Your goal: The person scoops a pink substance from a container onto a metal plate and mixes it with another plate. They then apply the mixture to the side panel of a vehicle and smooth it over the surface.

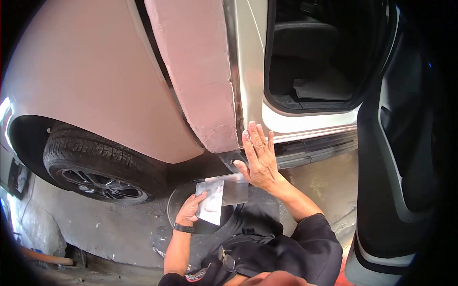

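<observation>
My left hand [190, 208], with a dark band on its wrist, grips a pale rectangular plate [214, 202] low in front of my body, its thumb on the upper face. A light smear that looks like body filler lies on the plate. Beside its right edge shows a grey flat sheet [236, 190]. My right hand [260, 159] is raised with fingers spread, holding nothing. Its fingertips are right at the lower rear edge of the car door [202, 71], which is coated in pinkish filler with rough edges.
At left are the front fender [86, 71] and a black tyre [90, 152]. A white door pillar [251, 62] borders the open doorway with a dark seat inside. On the right an open door [391, 143] hangs close to my arm. A dark round-rimmed thing [172, 202] is below my hands.
</observation>
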Motion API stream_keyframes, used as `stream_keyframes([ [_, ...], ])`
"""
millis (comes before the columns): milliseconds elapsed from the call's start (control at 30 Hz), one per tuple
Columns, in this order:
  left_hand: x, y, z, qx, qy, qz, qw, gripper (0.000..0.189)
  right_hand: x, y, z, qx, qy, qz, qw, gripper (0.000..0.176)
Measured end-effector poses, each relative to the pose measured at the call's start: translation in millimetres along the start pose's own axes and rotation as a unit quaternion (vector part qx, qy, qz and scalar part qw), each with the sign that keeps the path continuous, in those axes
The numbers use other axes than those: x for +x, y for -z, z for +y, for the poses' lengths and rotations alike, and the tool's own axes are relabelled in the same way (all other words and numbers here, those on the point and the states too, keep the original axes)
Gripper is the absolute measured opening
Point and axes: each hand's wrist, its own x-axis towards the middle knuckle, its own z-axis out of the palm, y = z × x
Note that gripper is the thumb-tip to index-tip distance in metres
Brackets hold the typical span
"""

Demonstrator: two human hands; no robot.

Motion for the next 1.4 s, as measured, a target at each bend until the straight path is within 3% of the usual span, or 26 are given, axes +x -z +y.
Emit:
stream_keyframes([
  [233,3.6,5.7,-0.5,0.003,0.004,0.017,1.000,0.030,16.9,4.6,1.2,0.086,-0.038,0.059,0.994,0.080],
  [333,-0.9,7.2,-3.9,-0.008,-0.021,0.032,0.999,0.030,23.7,10.3,-1.5,0.094,-0.042,0.082,0.991,0.073],
  [433,-12.3,5.1,-9.4,-0.055,-0.068,0.009,0.996,0.037,8.9,9.6,14.5,0.211,-0.070,0.168,0.960,0.063],
  [467,-14.5,2.1,-10.9,-0.079,-0.088,-0.007,0.993,0.041,-2.0,8.9,17.6,0.218,-0.095,0.183,0.954,0.050],
  [533,-16.5,-3.9,-12.1,-0.094,-0.111,-0.011,0.989,0.045,-31.2,1.6,17.4,0.387,-0.195,0.181,0.883,0.036],
  [600,-17.4,-12.1,-7.5,-0.127,-0.118,-0.052,0.983,0.045,-74.6,-16.8,11.7,0.547,-0.269,0.081,0.788,0.054],
  [633,-21.8,-30.3,-1.4,-0.112,-0.114,-0.020,0.987,0.028,-94.3,-21.1,5.7,0.626,-0.301,0.017,0.719,0.063],
  [667,-21.6,-38.1,-2.4,-0.096,-0.107,-0.017,0.989,0.028,-99.7,-19.7,-6.1,0.637,-0.299,-0.028,0.710,0.074],
  [700,-20.9,-43.0,-4.5,-0.081,-0.099,-0.014,0.992,0.028,-106.3,-18.5,-21.1,0.586,-0.318,-0.045,0.744,0.079],
  [733,-19.8,-48.5,-7.2,-0.067,-0.090,-0.013,0.994,0.028,-111.1,-22.1,-29.1,0.548,-0.269,-0.016,0.792,0.077],
  [800,-14.3,-62.3,-14.7,-0.035,-0.067,-0.023,0.997,0.029,-121.3,-17.3,-42.0,0.589,-0.314,-0.003,0.745,0.067],
  [833,-9.9,-67.2,-17.4,-0.032,-0.056,-0.036,0.997,0.030,-133.1,-20.6,-36.9,0.605,-0.371,-0.039,0.704,0.051],
  [967,1.2,-86.8,-15.7,0.016,-0.026,-0.074,0.997,0.029,-104.3,-6.9,-36.3,0.583,-0.506,0.078,0.630,0.036],
  [1067,4.2,-98.5,-7.7,0.001,-0.004,-0.119,0.993,0.030,-104.1,-3.6,-17.0,0.606,-0.521,0.097,0.593,0.038],
  [1133,6.6,-98.4,-3.8,0.011,-0.001,-0.123,0.992,0.031,-73.8,19.4,-18.0,0.623,-0.541,0.175,0.537,0.041],
  [1200,6.5,-96.3,4.5,0.015,0.006,-0.129,0.991,0.033,-65.7,29.7,5.0,0.658,-0.480,0.268,0.515,0.040],
  [1267,0.8,-97.7,22.0,0.013,0.014,-0.136,0.991,0.034,-59.9,46.0,21.2,0.590,-0.424,0.293,0.622,0.039],
  [1333,-3.0,-99.3,36.1,0.009,0.020,-0.130,0.991,0.034,-62.3,56.6,36.9,0.554,-0.371,0.331,0.668,0.037],
  [1400,-4.4,-98.1,44.5,0.008,0.017,-0.127,0.992,0.033,-61.3,68.5,39.9,0.504,-0.299,0.297,0.754,0.028],
])
